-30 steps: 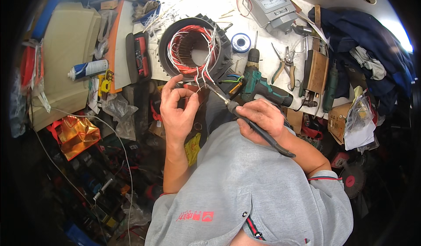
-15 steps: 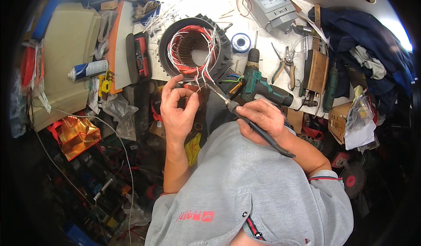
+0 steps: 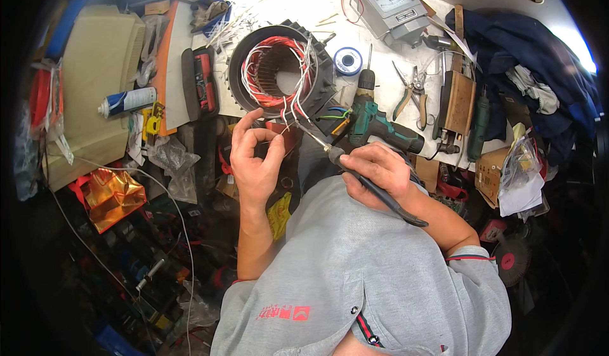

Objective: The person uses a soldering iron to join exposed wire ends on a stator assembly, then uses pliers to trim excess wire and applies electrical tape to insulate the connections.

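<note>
My right hand (image 3: 379,175) grips the black handle of a soldering iron (image 3: 363,177), its metal tip slanting up and left to the lead wires. My left hand (image 3: 255,159) is closed in a pinch of thumb and finger, with a thin wire at the fingertips; one finger reaches up toward the rim. Between both hands, white-sleeved lead wires (image 3: 294,107) hang over the near rim of a black motor stator (image 3: 323,80). Red and white windings (image 3: 255,88) ring its bore. Whether the iron's tip touches a wire end is too small to tell.
Right of the stator lie a solder spool (image 3: 348,61), a teal cordless drill (image 3: 374,122), pliers (image 3: 403,102) and a grey analog meter (image 3: 393,6). To the left are a red-and-black multimeter (image 3: 204,80), a spray can (image 3: 129,101) and a yellow tape measure (image 3: 153,121).
The soldering iron and both hands have shifted very slightly left. Both grips look the same, and the stator stays nearly in place.
</note>
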`<state>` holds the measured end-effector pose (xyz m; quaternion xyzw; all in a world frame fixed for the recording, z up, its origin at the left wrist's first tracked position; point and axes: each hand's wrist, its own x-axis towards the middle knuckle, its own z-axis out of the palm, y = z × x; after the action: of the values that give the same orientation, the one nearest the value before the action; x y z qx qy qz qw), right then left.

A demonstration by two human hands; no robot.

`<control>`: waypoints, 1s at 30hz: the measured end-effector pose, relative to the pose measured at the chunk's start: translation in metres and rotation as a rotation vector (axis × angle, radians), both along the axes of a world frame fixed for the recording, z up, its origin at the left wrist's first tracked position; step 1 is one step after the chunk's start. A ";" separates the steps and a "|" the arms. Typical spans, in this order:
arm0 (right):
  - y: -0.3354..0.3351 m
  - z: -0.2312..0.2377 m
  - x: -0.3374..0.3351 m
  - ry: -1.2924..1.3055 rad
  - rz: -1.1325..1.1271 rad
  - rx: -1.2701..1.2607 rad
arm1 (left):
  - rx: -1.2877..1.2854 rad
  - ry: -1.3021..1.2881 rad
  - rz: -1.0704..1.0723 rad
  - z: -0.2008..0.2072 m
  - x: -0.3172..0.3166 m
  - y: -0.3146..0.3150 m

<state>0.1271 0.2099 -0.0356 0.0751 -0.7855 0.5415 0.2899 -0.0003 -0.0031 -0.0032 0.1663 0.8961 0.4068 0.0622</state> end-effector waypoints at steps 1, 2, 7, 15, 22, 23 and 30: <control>0.000 0.000 0.000 0.002 -0.001 -0.001 | 0.000 0.000 -0.001 0.000 0.000 0.000; 0.000 -0.001 0.000 0.004 -0.002 -0.001 | 0.001 0.000 -0.002 -0.001 0.000 0.000; -0.001 -0.001 -0.001 0.003 0.004 -0.007 | 0.001 -0.004 -0.006 0.000 0.000 0.000; -0.001 0.000 -0.001 -0.004 0.003 0.007 | 0.002 -0.010 0.002 -0.001 0.000 0.000; -0.001 0.001 -0.001 -0.004 0.001 0.004 | -0.004 -0.011 0.002 0.000 0.000 0.000; -0.001 0.001 0.000 -0.002 -0.002 0.003 | -0.003 -0.012 0.002 0.001 0.000 0.000; -0.001 0.001 -0.002 0.001 -0.005 -0.009 | -0.013 0.006 -0.007 -0.002 0.000 -0.002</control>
<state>0.1255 0.2093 -0.0350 0.0720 -0.7832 0.5441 0.2921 -0.0004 -0.0049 -0.0053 0.1705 0.8983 0.4002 0.0620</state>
